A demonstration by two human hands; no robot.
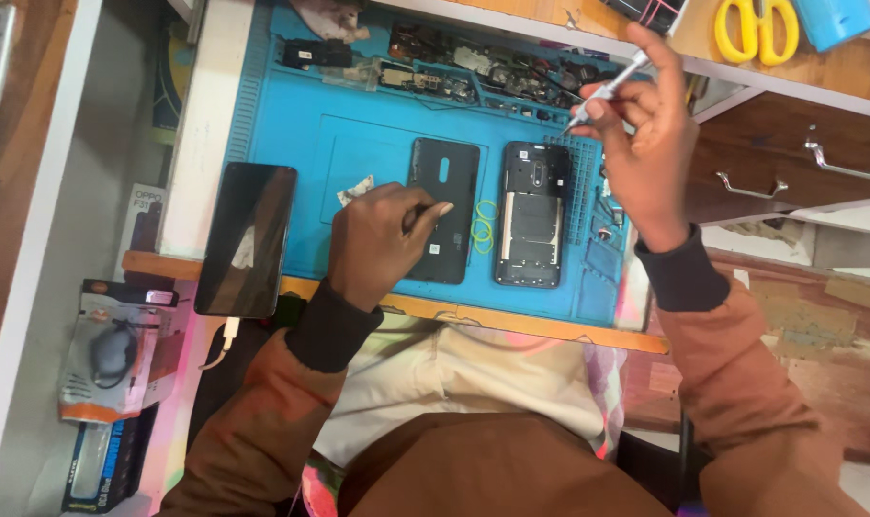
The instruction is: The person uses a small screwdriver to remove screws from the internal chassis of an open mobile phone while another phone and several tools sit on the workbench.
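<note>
My left hand [382, 239] rests on a black phone back cover [447, 172] lying on the blue repair mat [358, 124], fingers pressed on its lower half. Right of the cover lies an opened phone body [531, 215] with its inner frame showing. My right hand [645, 134] is raised above the mat's right side and grips a slim silver screwdriver [607, 89], tip pointing down-left toward the mat's parts tray. Small yellow-green rings [484, 228] lie between the cover and the phone body.
A dark phone screen [246, 237] lies at the mat's left edge with a white cable below it. Loose phone parts [454, 72] fill the mat's far trays. Yellow scissors [756, 27] sit on the shelf at the back right, above drawers [799, 163]. Packaged items [109, 354] lie at lower left.
</note>
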